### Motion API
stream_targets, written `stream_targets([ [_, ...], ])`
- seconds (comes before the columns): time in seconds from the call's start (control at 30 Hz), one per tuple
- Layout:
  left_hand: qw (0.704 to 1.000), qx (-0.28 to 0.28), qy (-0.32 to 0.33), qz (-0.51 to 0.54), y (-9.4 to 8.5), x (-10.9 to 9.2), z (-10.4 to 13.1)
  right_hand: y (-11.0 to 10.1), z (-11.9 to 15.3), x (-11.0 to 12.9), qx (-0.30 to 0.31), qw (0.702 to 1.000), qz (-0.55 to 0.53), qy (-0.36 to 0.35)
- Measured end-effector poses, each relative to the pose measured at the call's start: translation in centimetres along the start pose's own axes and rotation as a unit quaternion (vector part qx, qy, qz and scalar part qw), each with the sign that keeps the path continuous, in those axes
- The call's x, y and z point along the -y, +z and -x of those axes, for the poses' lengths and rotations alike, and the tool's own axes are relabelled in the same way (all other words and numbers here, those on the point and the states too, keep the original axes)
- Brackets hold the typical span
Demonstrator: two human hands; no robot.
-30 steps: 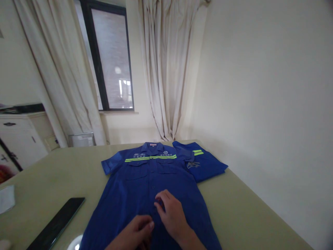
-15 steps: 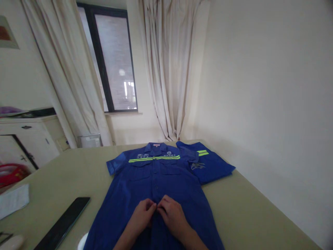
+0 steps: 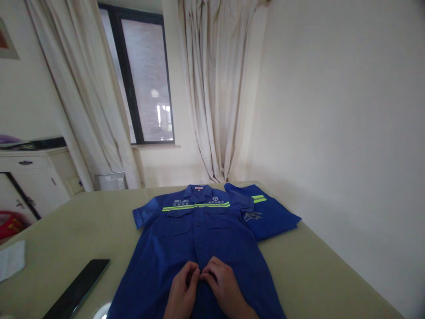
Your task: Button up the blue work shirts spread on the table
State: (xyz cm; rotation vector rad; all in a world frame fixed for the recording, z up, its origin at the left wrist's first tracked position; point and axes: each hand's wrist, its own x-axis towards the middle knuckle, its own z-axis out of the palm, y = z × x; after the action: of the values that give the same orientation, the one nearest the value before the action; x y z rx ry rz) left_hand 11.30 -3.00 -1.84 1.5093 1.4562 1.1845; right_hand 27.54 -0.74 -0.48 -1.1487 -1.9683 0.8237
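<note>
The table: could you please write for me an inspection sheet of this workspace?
Surface: table, greenish, flat.
Job's things: blue shirt, front up, spread out; its sleeve meets a folded blue garment.
Clutter: black slab, paper, partly seen white object, all left of the shirt.
Grip: left hand and right hand pinch the shirt's front, fingertips nearly meeting.
Cables: nothing seen on the table.
Surroundings: window, curtain, white cabinet, red container.

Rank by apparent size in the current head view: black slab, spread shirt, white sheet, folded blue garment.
1. Spread shirt
2. Folded blue garment
3. Black slab
4. White sheet

Visible parts only; the frame cuts off the shirt, slab and sheet.
</note>
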Motion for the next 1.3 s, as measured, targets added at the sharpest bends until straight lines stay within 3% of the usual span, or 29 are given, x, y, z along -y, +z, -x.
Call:
stream_targets([
  [0.13, 1.0, -0.013, -0.014, 0.002, 0.1, -0.2, -0.1, -0.2, -0.1, 0.1, -0.005, 0.999, -0.024, -0.021],
  [0.37, 1.0, 0.024, -0.004, -0.011, -0.2, 0.0, -0.7, -0.4, -0.6, 0.1, 0.004, 0.998, -0.056, -0.004],
  [0.53, 0.999, 0.004, -0.029, -0.023, -0.1, 0.6, -0.7, -0.5, -0.4, 0.2, 0.031, 0.999, -0.038, -0.013],
  [0.73, 0.999, -0.042, -0.001, -0.017, 0.0, 0.9, -0.5, -0.4, -0.3, -0.1, 0.033, 0.999, -0.038, -0.012],
  [1.0, 1.0, -0.005, -0.009, -0.027, -0.2, 0.5, -0.6, -0.2, -0.2, 0.1, 0.026, 0.999, -0.017, -0.018],
  [1.3, 0.999, -0.022, 0.008, -0.038, -0.1, 0.9, -0.3, 0.0, -0.4, -0.1, 0.017, 1.0, -0.019, 0.004],
])
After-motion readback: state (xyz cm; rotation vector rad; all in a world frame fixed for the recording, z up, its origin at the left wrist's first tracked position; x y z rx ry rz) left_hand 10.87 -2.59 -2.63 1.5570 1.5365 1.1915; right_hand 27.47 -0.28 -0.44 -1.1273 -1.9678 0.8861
